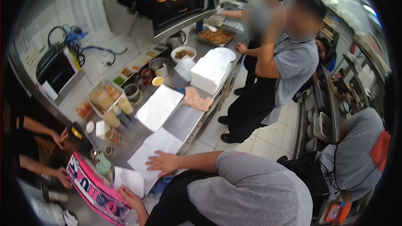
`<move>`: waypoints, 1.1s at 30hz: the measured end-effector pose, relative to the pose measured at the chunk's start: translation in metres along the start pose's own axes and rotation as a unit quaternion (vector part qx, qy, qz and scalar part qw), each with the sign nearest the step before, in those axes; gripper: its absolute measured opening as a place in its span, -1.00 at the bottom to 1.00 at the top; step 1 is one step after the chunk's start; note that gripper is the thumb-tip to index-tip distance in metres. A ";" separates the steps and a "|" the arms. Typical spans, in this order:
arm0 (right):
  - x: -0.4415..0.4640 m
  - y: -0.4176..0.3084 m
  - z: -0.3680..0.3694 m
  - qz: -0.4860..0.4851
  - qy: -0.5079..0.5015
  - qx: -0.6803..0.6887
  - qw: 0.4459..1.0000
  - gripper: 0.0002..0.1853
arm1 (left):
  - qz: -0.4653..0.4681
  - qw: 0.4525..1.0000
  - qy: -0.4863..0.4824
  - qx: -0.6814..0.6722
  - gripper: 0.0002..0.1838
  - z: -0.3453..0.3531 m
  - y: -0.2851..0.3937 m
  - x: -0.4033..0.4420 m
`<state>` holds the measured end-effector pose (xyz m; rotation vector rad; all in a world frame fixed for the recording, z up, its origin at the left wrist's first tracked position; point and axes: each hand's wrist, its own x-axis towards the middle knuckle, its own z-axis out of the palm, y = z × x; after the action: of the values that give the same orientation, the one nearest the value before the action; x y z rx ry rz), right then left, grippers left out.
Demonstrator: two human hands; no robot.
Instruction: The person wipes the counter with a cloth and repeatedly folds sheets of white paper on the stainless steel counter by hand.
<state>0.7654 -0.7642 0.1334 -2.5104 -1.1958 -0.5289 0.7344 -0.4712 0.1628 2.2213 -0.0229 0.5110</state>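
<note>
My right hand (162, 163) lies flat, fingers spread, on a white paper sheet (144, 152) at the metal counter's near end. My left hand (130, 196) has its fingers curled at the lower edge of a smaller white sheet (129, 179) and seems to grip it; the fingertips are partly hidden. Right beside it is a pink-rimmed panel (94, 192) with big letters. Another person's hand (63, 177) touches that panel's left edge. A crumpled green cloth (103, 164) sits between panel and counter.
Farther along the metal counter (178, 121) are another white sheet (159, 106), a pinkish cloth (197, 99), a tall paper stack (211, 69), and a bin of sauce bottles (104, 97). Co-workers stand along the aisle, one (280, 71) beside the counter. Shelving (331, 100) lines the right.
</note>
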 end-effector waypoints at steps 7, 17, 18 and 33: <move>0.019 -0.003 -0.026 0.110 -0.163 0.106 0.975 -0.32 | 0.014 0.986 0.163 -0.002 -0.82 -0.042 0.049 0.048; 0.107 -0.035 -0.176 0.026 0.051 0.184 0.981 -0.35 | 0.185 0.961 -0.178 -0.098 -0.94 -0.068 0.172 0.032; 0.103 -0.032 -0.183 -0.012 0.022 0.168 0.985 -0.47 | 0.140 0.961 -0.186 -0.150 -0.89 -0.067 0.175 0.026; 0.016 0.064 -0.148 0.470 0.180 0.633 0.588 -0.70 | -0.158 0.966 -0.168 -0.113 -0.75 0.012 0.148 0.068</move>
<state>0.7969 -0.8551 0.2646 -1.2410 0.1655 0.1514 0.7729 -0.5661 0.2903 2.0111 0.0916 -0.0447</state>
